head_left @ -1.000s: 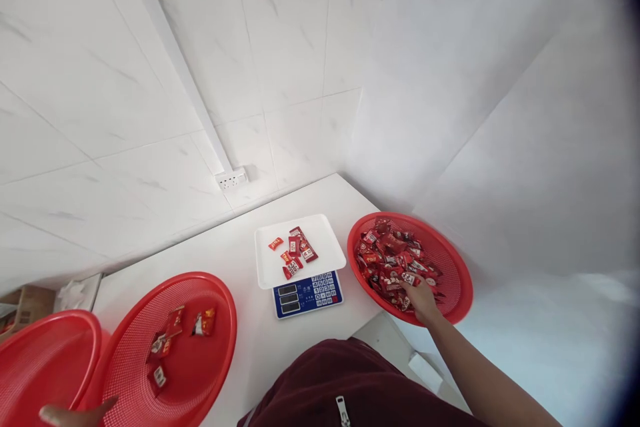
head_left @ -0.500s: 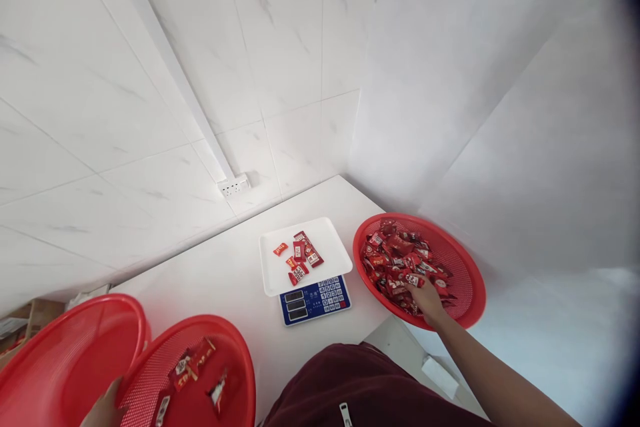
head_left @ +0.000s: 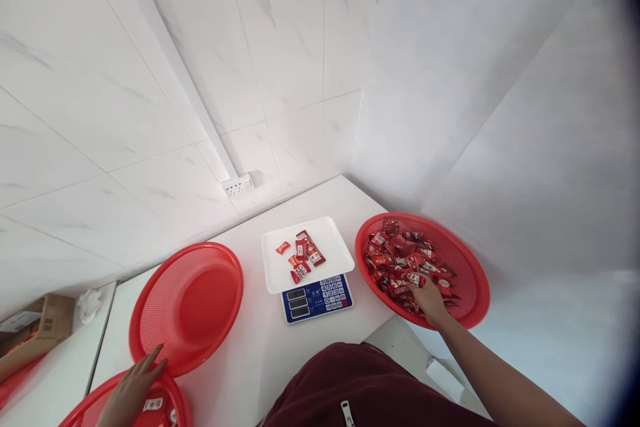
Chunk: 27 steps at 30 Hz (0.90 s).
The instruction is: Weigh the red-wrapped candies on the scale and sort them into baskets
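My right hand [head_left: 426, 298] reaches into the red mesh basket [head_left: 473, 293] at the right, its fingers closed on a small red wrapped snack [head_left: 415, 278] with white print. Around it lie many other red-wrapped snacks [head_left: 400, 243]. At the lower left, my left hand [head_left: 134, 388] is open, fingers stretched out over the rim of a near red basket [head_left: 183, 403] holding a few wrapped snacks. Its fingertips are by the rim of another red basket [head_left: 235, 293], whose bare bottom shows. The frame's bottom edge cuts off the near basket.
Between the baskets stands a digital scale [head_left: 311, 307] with a white tray [head_left: 333, 233], on which several red snack packs [head_left: 310, 248] lie. A cardboard box [head_left: 57, 323] and crumpled plastic [head_left: 90, 305] are at far left. A power socket [head_left: 237, 185] is on the tiled wall.
The two left baskets have changed places: the one with a few snacks moved down toward me, the bare one moved right toward the scale. My left hand moved right. My right hand stays in its basket.
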Motion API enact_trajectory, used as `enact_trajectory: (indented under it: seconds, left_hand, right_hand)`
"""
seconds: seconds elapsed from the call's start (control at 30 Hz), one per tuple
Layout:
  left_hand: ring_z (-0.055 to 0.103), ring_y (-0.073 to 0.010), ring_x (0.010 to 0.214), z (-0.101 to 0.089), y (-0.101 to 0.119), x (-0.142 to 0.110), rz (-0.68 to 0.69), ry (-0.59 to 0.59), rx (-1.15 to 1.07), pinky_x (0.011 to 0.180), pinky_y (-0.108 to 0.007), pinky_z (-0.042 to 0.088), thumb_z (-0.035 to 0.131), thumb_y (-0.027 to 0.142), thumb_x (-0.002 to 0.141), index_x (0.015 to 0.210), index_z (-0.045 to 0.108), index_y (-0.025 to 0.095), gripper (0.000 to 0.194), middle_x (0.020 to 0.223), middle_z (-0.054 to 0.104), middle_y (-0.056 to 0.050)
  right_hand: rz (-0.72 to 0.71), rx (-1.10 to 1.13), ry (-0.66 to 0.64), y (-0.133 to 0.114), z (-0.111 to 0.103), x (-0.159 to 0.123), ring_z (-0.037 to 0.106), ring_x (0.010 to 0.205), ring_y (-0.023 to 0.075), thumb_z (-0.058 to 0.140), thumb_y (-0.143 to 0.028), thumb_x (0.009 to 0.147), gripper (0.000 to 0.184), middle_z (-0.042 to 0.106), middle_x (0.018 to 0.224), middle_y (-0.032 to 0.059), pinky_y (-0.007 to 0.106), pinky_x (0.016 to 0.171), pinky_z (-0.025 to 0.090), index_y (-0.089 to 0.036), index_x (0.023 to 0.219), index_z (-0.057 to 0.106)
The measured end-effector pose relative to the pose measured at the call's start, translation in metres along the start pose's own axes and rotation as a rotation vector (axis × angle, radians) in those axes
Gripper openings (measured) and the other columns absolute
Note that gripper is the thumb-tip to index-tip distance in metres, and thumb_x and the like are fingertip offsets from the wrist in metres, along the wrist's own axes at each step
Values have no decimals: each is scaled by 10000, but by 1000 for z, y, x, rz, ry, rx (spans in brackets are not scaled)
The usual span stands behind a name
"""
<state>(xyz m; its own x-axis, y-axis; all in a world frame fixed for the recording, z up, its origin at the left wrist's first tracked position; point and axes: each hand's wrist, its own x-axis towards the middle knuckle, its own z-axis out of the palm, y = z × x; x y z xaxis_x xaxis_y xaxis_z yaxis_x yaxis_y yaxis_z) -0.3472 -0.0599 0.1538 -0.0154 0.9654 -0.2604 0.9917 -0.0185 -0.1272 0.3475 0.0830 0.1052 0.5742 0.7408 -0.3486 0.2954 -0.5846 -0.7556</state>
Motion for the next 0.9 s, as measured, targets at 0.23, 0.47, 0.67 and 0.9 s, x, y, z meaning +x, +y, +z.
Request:
enact_trajectory:
  seconds: [0.23, 0.47, 0.67, 0.9]
  left_hand:
    - [433, -231, 1286, -14, 32, 13, -14, -18, 189, 1053, -410, 366, 320, -94, 665, 1194, 605, 253, 694, 1390, 480, -45]
    - [432, -270, 1276, -41, 42, 34, -142, 280, 84, 1070, -440, 333, 329, -54, 694, 1236, 552, 128, 614, 1370, 475, -146]
    - [448, -253, 1234, -96, 173, 100, -72, 479, -472, 1004, -441, 402, 355, 227, 866, 1203, 536, 228, 383, 1305, 516, -85]
    - [479, -209, 1182, -98, 329, 165, 80, 109, -620, 957, -331, 403, 512, 330, 825, 1206, 506, 214, 399, 1247, 567, -80]
  right_hand:
    - [-24, -24, 7, 4, 2, 3, 639, 684, 220, 531, -272, 730, 450, 687, 815, 86, 293, 639, 455, -125, 1155, 554]
    - [-40, -6, -10, 15, 3, 10, 637, 608, 226, 547, -294, 689, 487, 679, 704, 51, 305, 599, 465, -134, 1149, 559]
    - [-99, 7, -18, 17, 6, 13, 657, 761, 240, 545, -278, 656, 365, 698, 866, 90, 313, 686, 489, -152, 993, 601]
    - [-55, 122, -106, 14, 1, 9, 665, 692, 235, 535, -312, 655, 426, 702, 822, 75, 316, 639, 509, -156, 1051, 567]
